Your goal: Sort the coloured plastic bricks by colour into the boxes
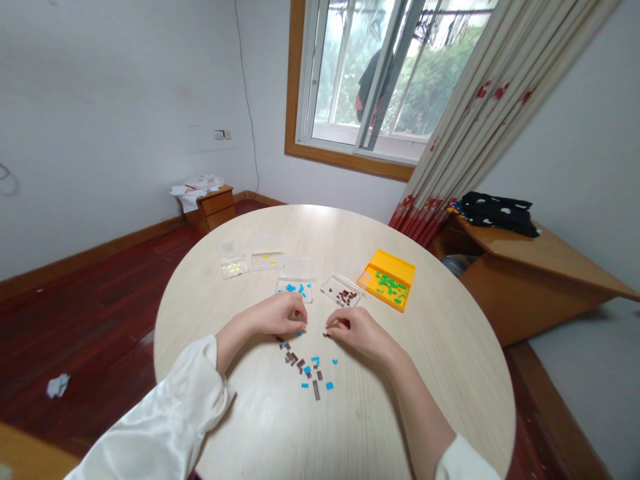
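White satin sleeve is lying nearest the camera, covering the left forearm; a pale right sleeve is showing opposite. Left hand is sitting low over the round table, thumb and index nearly meeting, a blue bit showing just below the tips; can't tell if it's being pinched. Right hand is facing it, fingertips bunching close at a small brown bit; pinching or only touching, can't tell. Loose brown pieces and blue pieces are lying scattered between the forearms. Beyond the hands, clear boxes are holding blue and brown pieces, two more yellow and pale ones farther left; an orange box is holding green. Handling these well is likely calling for light fingertip pinches, one piece at a time, wrists clear of the loose ones so nothing is scattering. No brand, label or writing is reading legibly anywhere.
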### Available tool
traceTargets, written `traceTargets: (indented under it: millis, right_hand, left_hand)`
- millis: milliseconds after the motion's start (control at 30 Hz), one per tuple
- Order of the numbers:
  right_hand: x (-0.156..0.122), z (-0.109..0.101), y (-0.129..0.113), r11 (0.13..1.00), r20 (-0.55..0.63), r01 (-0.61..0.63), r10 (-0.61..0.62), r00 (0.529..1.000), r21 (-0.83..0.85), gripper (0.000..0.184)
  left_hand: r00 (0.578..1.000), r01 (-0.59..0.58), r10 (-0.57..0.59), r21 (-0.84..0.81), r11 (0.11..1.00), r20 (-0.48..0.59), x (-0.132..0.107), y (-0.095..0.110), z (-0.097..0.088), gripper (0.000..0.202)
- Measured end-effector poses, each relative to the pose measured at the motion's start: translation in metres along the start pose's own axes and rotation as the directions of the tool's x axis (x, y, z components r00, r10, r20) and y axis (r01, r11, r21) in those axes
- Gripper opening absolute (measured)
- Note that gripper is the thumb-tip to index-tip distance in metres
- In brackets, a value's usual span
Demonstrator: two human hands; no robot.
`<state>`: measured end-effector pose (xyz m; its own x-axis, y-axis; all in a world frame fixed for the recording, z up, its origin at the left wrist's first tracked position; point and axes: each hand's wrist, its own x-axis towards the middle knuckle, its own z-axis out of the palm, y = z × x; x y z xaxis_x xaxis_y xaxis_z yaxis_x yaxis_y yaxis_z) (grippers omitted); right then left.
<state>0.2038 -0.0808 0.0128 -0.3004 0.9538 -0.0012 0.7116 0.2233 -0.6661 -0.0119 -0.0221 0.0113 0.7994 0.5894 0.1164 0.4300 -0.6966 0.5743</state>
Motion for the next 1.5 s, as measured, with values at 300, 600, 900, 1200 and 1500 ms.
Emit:
traceTargets:
  millis: [300,600,900,1200,1500]
  right_hand:
    - [0.001,0.003,0.009,0.996,0.036,0.090,-0.089,0.995,-0.016,0.017]
    - [0.004,0.013,0.005,0.995,0.054,0.102,-0.100,0.994,-0.026,0.016]
    - [0.012,-0.002,0.014,0.984,-0.555,0.166,-0.170,0.814,-0.058,0.013]
    - [0.018,-0.001,0.031,0.983,-0.716,0.071,-0.171,0.677,-0.168,0.018]
    - [0.023,0.002,0.040,0.983,-0.718,0.053,-0.166,0.676,-0.177,0.028]
  left_hand:
    - [0.986,0.023,-0.028,0.032,0.999,0.162,0.000,0.000,-0.001,0.015]
    - [0.981,0.027,-0.024,-0.015,1.000,0.192,0.000,-0.001,0.003,0.015]
    - [0.805,0.048,-0.025,0.022,0.999,-0.593,0.002,-0.004,-0.004,0.013]
    - [0.747,0.195,-0.164,-0.023,0.981,-0.644,0.004,-0.018,0.002,0.013]
    - [0.768,0.239,-0.251,-0.100,0.966,-0.588,0.006,-0.022,0.005,0.056]
